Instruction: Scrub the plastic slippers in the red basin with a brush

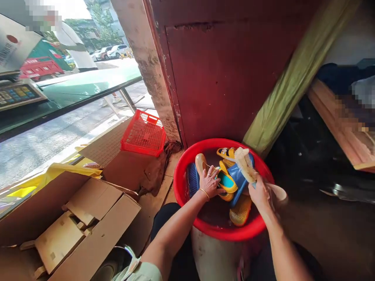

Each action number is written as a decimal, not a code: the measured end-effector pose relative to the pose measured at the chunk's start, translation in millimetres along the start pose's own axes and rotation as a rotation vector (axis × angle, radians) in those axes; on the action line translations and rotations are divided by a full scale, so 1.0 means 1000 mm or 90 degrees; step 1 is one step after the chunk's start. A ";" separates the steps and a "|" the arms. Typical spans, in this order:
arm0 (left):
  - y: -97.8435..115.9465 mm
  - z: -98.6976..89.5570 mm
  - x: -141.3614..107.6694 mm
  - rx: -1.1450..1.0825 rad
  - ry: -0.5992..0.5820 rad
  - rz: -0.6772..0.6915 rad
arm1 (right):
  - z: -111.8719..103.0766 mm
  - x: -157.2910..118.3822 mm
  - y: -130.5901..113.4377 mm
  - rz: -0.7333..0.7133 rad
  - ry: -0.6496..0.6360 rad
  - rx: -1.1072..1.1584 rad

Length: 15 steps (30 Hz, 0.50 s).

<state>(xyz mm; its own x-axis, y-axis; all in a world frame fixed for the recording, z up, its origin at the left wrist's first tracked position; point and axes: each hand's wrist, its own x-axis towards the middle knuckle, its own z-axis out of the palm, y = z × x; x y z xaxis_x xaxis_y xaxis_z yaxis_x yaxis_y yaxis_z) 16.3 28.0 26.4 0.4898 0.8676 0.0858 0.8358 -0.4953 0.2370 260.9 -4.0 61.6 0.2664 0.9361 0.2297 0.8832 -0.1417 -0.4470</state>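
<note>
A red basin of dark water holds several slippers and shoes. My left hand reaches into it, fingers spread, resting on or just over a yellow shoe with a turquoise inside and beside a tan shoe. Whether it grips either one does not show. My right hand is closed around the handle of a scrubbing brush, its cream bristles raised above the basin's right side. Partly behind the brush lies a blue slipper. A yellow slipper sits low in front.
An open cardboard box with wooden pieces stands at left. Behind it are a red plastic crate and a brown cloth. A dark red door rises behind the basin; a yellow-green curtain hangs right. A person is outside.
</note>
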 end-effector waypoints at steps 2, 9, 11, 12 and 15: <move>0.003 0.002 0.002 -0.003 -0.010 0.001 | -0.018 -0.004 -0.002 0.023 0.005 -0.064; 0.005 0.007 0.007 -0.011 -0.019 -0.005 | -0.055 -0.015 -0.003 0.131 0.105 -0.039; 0.006 0.006 0.006 -0.023 -0.020 -0.009 | -0.060 -0.015 -0.003 0.150 0.145 -0.005; 0.006 0.005 0.006 -0.031 -0.023 -0.008 | -0.063 -0.015 -0.003 0.162 0.169 0.017; 0.008 0.000 0.005 -0.070 -0.026 -0.004 | -0.068 -0.014 -0.008 0.218 0.226 0.105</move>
<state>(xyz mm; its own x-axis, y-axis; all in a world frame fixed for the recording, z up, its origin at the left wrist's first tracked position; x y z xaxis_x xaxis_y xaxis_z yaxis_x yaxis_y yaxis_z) 25.5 28.5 29.0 0.4958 0.8673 0.0445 0.8079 -0.4795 0.3426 276.6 -38.1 121.0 0.6690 0.6738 0.3137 0.6581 -0.3409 -0.6713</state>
